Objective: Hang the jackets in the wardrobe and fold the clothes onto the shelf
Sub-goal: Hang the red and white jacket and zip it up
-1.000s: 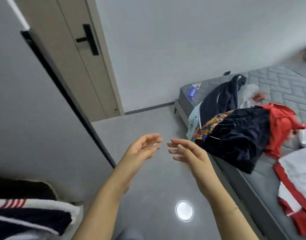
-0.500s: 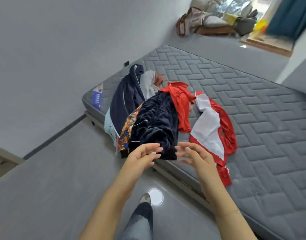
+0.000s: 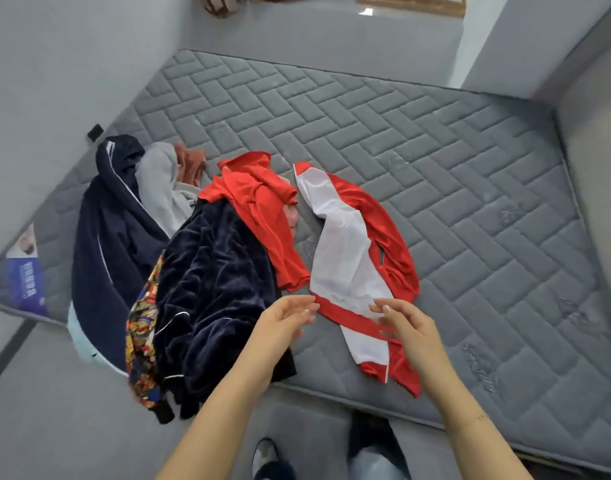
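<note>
Currently both hands hover above the near edge of the grey quilted mattress (image 3: 418, 140), empty. Left hand (image 3: 283, 320): palm turned right, fingers loosely extended, slightly curved, holding nothing. Right hand (image 3: 406, 325): palm turned left, fingers (image 3: 383, 309) relaxed and spread, holding nothing; it overlaps the lower part of the red-and-white satin garment (image 3: 349, 268) in the view, contact cannot be told.

Clothes pile sits on the left half of the mattress. Dark navy velvet jacket (image 3: 210, 292) lies nearest the left hand, draped over the near edge. Multicoloured patterned fabric (image 3: 143, 334) shows along its left side. Plain red garment (image 3: 262, 209) rests on the velvet jacket's far right part, just beside the red-and-white one. Navy jacket with thin white piping (image 3: 106, 230) lies at the far left of the pile; a light grey garment (image 3: 162, 188) and a rust-orange cloth (image 3: 189, 161) lie behind it. Pale blue cloth (image 3: 80, 336) hangs over the left near edge.

Right half of the mattress is bare quilting.
</note>
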A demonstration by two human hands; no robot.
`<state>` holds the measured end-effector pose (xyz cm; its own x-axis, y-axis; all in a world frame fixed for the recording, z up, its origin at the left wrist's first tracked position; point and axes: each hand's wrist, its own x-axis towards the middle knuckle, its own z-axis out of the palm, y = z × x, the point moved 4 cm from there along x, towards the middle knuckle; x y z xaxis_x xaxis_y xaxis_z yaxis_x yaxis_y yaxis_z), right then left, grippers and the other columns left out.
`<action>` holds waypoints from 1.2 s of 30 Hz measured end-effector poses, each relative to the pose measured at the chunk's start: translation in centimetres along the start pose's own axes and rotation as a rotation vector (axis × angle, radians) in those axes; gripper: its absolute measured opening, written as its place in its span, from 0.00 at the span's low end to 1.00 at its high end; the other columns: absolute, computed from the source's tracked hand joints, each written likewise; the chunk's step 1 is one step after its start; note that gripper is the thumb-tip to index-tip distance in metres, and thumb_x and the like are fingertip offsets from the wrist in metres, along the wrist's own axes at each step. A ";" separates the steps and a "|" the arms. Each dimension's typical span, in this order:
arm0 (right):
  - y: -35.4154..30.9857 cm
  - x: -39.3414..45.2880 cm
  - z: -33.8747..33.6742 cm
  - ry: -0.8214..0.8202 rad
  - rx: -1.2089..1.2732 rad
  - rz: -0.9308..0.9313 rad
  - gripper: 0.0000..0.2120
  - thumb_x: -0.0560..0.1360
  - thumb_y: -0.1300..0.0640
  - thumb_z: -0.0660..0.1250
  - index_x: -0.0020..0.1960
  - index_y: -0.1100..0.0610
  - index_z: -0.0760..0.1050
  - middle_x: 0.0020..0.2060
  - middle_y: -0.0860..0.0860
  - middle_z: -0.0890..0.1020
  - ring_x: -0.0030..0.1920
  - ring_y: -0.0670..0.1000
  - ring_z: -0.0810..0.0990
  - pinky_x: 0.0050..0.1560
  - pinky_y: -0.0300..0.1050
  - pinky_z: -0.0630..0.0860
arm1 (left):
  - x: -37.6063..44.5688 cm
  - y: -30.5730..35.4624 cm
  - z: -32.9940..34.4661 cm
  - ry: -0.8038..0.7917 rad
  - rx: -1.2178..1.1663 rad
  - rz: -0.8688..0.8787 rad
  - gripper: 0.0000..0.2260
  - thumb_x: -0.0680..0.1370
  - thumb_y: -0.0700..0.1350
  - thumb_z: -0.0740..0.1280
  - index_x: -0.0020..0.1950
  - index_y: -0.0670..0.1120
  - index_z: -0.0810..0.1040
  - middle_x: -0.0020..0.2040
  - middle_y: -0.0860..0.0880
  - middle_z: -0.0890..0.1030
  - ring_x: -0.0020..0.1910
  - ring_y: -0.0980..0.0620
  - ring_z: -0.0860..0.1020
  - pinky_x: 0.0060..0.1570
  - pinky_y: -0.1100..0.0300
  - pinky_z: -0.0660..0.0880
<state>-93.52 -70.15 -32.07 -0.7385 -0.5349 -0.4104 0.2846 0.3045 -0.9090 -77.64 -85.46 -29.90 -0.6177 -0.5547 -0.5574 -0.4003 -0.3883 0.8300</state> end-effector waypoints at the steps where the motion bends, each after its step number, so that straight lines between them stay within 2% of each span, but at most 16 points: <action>1: 0.9 2.2 -0.9 0.004 -0.003 0.017 0.09 0.81 0.64 0.62 0.53 0.58 0.81 0.49 0.53 0.86 0.45 0.46 0.84 0.49 0.41 0.78 | 2.5 -0.4 1.0 0.008 0.014 -0.013 0.10 0.80 0.38 0.65 0.58 0.49 0.80 0.55 0.54 0.84 0.58 0.53 0.80 0.62 0.54 0.74; 5: 4.0 11.9 -4.3 -0.027 -0.037 0.052 0.09 0.80 0.61 0.63 0.53 0.57 0.82 0.48 0.49 0.86 0.49 0.48 0.84 0.46 0.38 0.80 | 12.3 -3.5 5.7 0.125 0.088 -0.045 0.09 0.80 0.41 0.66 0.59 0.50 0.79 0.59 0.54 0.81 0.56 0.61 0.78 0.52 0.68 0.73; 7: 5.6 16.4 -6.0 -0.024 -0.044 0.092 0.09 0.80 0.61 0.64 0.52 0.57 0.83 0.49 0.51 0.85 0.50 0.47 0.83 0.47 0.39 0.80 | 16.9 -5.2 8.9 0.163 0.103 -0.073 0.10 0.80 0.41 0.67 0.60 0.51 0.76 0.62 0.52 0.79 0.56 0.62 0.76 0.51 0.70 0.72; 9: 7.2 20.7 -7.5 -0.044 -0.046 0.099 0.09 0.80 0.62 0.64 0.51 0.54 0.83 0.48 0.51 0.85 0.51 0.47 0.83 0.49 0.41 0.79 | 21.7 -6.6 11.8 0.209 0.171 -0.048 0.13 0.79 0.42 0.68 0.62 0.51 0.74 0.65 0.52 0.75 0.62 0.57 0.74 0.58 0.65 0.71; 12: 9.7 26.4 -9.2 -0.085 -0.078 0.113 0.11 0.80 0.63 0.64 0.50 0.50 0.82 0.45 0.44 0.86 0.49 0.43 0.82 0.49 0.39 0.78 | 29.4 -7.5 14.6 0.364 0.426 0.047 0.19 0.76 0.45 0.71 0.66 0.50 0.74 0.66 0.51 0.73 0.67 0.51 0.69 0.67 0.55 0.66; 15: 12.4 30.4 -10.7 -0.086 -0.094 0.132 0.11 0.80 0.62 0.63 0.50 0.49 0.82 0.47 0.43 0.85 0.51 0.43 0.83 0.48 0.37 0.76 | 36.4 -9.5 16.9 0.360 0.788 0.061 0.25 0.75 0.52 0.72 0.71 0.51 0.70 0.71 0.51 0.69 0.70 0.47 0.66 0.67 0.50 0.65; 18: 14.9 32.8 -12.0 -0.075 -0.116 0.158 0.10 0.80 0.60 0.63 0.53 0.51 0.82 0.49 0.44 0.85 0.50 0.42 0.83 0.49 0.38 0.77 | 40.6 -13.5 18.7 0.269 1.143 -0.070 0.33 0.75 0.59 0.70 0.76 0.53 0.61 0.72 0.49 0.63 0.70 0.46 0.64 0.64 0.48 0.66; 20: 16.4 33.4 -12.6 -0.078 -0.131 0.179 0.10 0.80 0.60 0.63 0.53 0.51 0.82 0.49 0.44 0.85 0.50 0.41 0.82 0.49 0.38 0.77 | 41.4 -15.4 18.7 0.326 1.199 -0.053 0.28 0.76 0.56 0.69 0.73 0.53 0.65 0.67 0.48 0.68 0.66 0.47 0.67 0.60 0.49 0.67; 24: 18.7 32.8 -13.3 -0.098 -0.158 0.215 0.11 0.80 0.62 0.63 0.51 0.48 0.81 0.46 0.40 0.85 0.47 0.38 0.82 0.44 0.32 0.77 | 40.4 -16.9 16.3 0.401 0.776 0.068 0.11 0.77 0.45 0.69 0.59 0.46 0.81 0.54 0.46 0.80 0.56 0.45 0.77 0.53 0.53 0.71; 27: 20.2 32.0 -13.1 -0.094 -0.215 0.219 0.11 0.79 0.59 0.66 0.60 0.51 0.78 0.57 0.45 0.81 0.57 0.43 0.79 0.55 0.37 0.75 | 38.0 -17.6 14.9 0.329 0.521 0.031 0.10 0.77 0.43 0.70 0.57 0.46 0.83 0.52 0.50 0.83 0.51 0.53 0.79 0.53 0.59 0.74; 29: 21.0 31.5 -12.5 -0.088 -0.281 0.226 0.18 0.79 0.55 0.68 0.68 0.51 0.73 0.65 0.46 0.74 0.62 0.47 0.75 0.61 0.40 0.71 | 35.4 -18.7 14.1 0.270 0.383 -0.013 0.09 0.78 0.42 0.70 0.56 0.44 0.84 0.44 0.55 0.83 0.43 0.62 0.78 0.46 0.68 0.73; 30: 21.4 31.3 -12.1 -0.102 -0.303 0.237 0.21 0.78 0.53 0.69 0.70 0.50 0.70 0.66 0.46 0.71 0.62 0.47 0.74 0.62 0.40 0.71 | 33.9 -19.4 13.8 0.244 0.331 -0.042 0.07 0.78 0.41 0.70 0.54 0.42 0.84 0.39 0.55 0.81 0.38 0.64 0.76 0.42 0.70 0.71; 31: 21.9 31.0 -11.5 -0.134 -0.311 0.257 0.25 0.78 0.51 0.69 0.73 0.49 0.68 0.67 0.46 0.70 0.63 0.48 0.74 0.62 0.40 0.71 | 32.3 -20.2 13.5 0.217 0.287 -0.077 0.05 0.79 0.41 0.69 0.50 0.41 0.83 0.36 0.53 0.78 0.35 0.61 0.74 0.41 0.67 0.69; 33: 23.0 30.0 -10.1 -0.227 -0.313 0.299 0.29 0.76 0.47 0.70 0.75 0.46 0.65 0.65 0.48 0.74 0.61 0.47 0.76 0.59 0.37 0.72 | 28.8 -22.1 13.3 0.174 0.203 -0.152 0.10 0.80 0.41 0.67 0.39 0.44 0.79 0.33 0.50 0.70 0.35 0.56 0.69 0.39 0.61 0.65; 35: 24.2 28.6 -8.8 -0.310 -0.396 0.293 0.31 0.76 0.45 0.70 0.75 0.44 0.64 0.62 0.50 0.77 0.59 0.47 0.78 0.57 0.36 0.73 | 25.4 -24.2 13.4 0.145 0.125 -0.236 0.19 0.81 0.42 0.65 0.30 0.51 0.75 0.29 0.55 0.68 0.30 0.59 0.67 0.34 0.66 0.64; 36: 25.0 27.7 -8.2 -0.351 -0.470 0.277 0.31 0.76 0.45 0.70 0.76 0.44 0.63 0.63 0.51 0.77 0.60 0.48 0.77 0.60 0.40 0.74 | 23.9 -25.4 13.4 0.139 0.108 -0.286 0.19 0.81 0.43 0.65 0.30 0.50 0.75 0.29 0.55 0.68 0.31 0.59 0.68 0.33 0.68 0.64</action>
<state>-111.92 -70.90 -65.59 -0.4098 -0.5884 -0.6970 0.0797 0.7381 -0.6699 -91.33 -79.00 -64.11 -0.3746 -0.5324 -0.7591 -0.6184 -0.4665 0.6324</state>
